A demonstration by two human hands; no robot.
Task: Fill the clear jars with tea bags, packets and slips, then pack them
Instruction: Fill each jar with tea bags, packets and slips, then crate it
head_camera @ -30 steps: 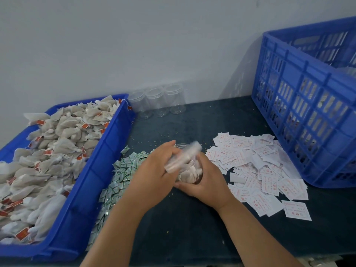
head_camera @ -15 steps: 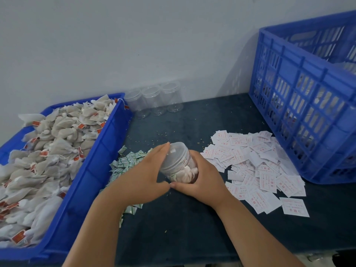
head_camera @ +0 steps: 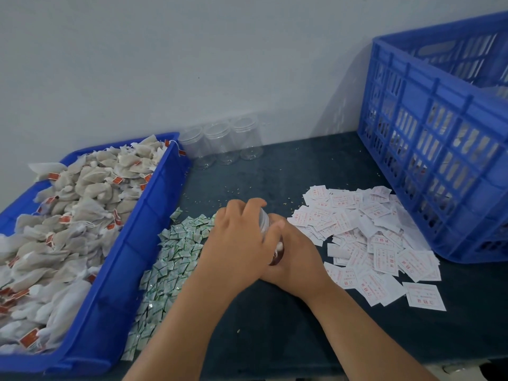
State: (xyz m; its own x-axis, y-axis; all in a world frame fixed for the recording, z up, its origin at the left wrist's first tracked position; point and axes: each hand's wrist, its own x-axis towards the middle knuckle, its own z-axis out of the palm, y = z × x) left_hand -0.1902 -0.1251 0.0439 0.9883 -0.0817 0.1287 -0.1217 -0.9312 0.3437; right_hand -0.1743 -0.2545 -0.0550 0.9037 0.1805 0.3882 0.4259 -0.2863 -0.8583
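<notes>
While both hands close round one clear jar (head_camera: 266,225), only a narrow strip of it shows between them. Left hand (head_camera: 237,243): fingers (head_camera: 247,207) curled tightly over the jar's upper end (lid or threaded neck, which cannot be told). Right hand (head_camera: 298,261): wrapped round the jar's body from the right and below, gripping it. The jar is tilted, and something white shows through its wall near the right palm; whether its base touches the counter (head_camera: 275,331) cannot be told. It sits between the two loose piles on the dark counter, with green-and-white packets (head_camera: 176,251) to its left and white slips (head_camera: 371,226) printed in red to its right. Farther left, a blue tray (head_camera: 118,273) is heaped with tea bags (head_camera: 82,204) bearing red tags. Three empty jars (head_camera: 220,145) stand upright in a row against the wall, just beside the tray's far corner. A blue crate (head_camera: 439,149) with slotted walls stands at the right, near the slips.
</notes>
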